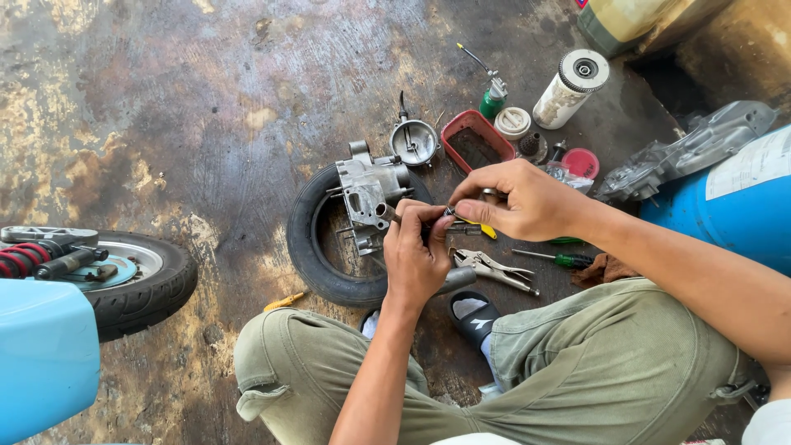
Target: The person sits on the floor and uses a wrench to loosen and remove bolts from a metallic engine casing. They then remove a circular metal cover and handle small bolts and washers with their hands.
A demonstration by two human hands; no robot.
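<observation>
Both hands meet above the engine casing point(371, 194) on the tyre point(317, 264): left hand point(416, 259) gripping a tool handle, right hand point(515, 200) pinching what looks like a small part. Steady, square alignment matters here.

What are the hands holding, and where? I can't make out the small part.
Both hands, left hand and right hand, pinch a small metal part between fingertips; its kind and exact grip point cannot be told.

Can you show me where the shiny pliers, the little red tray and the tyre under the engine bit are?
Silver locking pliers point(494, 269), head view, on the jaw end.
Red rectangular tray point(476, 142), head view, on its floor.
Black rubber tyre point(306, 239), head view, on its left sidewall.
</observation>
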